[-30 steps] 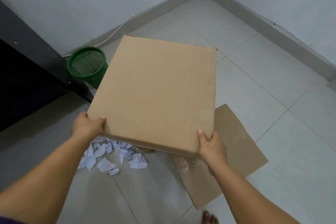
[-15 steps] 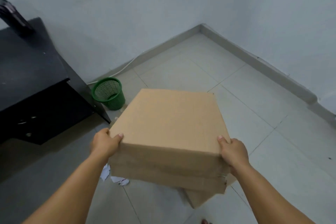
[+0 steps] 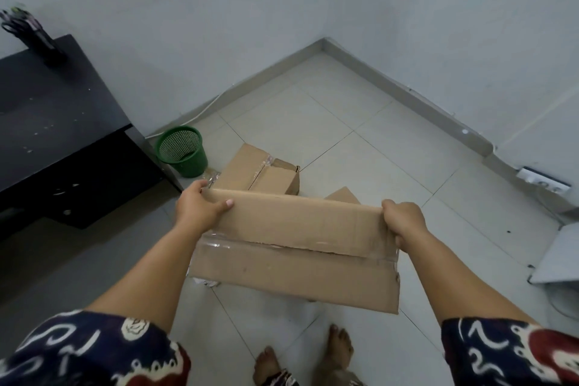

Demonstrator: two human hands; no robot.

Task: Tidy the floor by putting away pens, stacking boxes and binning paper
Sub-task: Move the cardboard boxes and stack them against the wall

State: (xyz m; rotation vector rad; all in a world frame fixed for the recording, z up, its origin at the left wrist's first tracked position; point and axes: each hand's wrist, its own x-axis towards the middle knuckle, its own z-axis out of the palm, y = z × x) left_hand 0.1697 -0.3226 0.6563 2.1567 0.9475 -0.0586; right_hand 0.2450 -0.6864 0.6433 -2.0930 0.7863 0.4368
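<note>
I hold a large brown cardboard box (image 3: 294, 257) in the air over the floor, its taped side facing me. My left hand (image 3: 197, 208) grips its upper left corner and my right hand (image 3: 404, 221) grips its upper right corner. Behind it a smaller taped cardboard box (image 3: 260, 171) stands on the tiles. A corner of flat cardboard (image 3: 343, 194) shows just past the held box. A scrap of crumpled white paper (image 3: 206, 283) peeks out under the box's lower left edge. An empty green mesh bin (image 3: 183, 150) stands by the wall.
A black desk (image 3: 56, 135) fills the left side, with a dark holder of pens (image 3: 29, 33) on top. A white power strip (image 3: 543, 185) and a white object (image 3: 560, 257) lie at the right wall. My bare feet (image 3: 313, 357) are on the tiles below.
The box has tipped so its taped side faces me and sits lower. My view has risen, revealing the smaller box on the floor, the pen holder and my feet.
</note>
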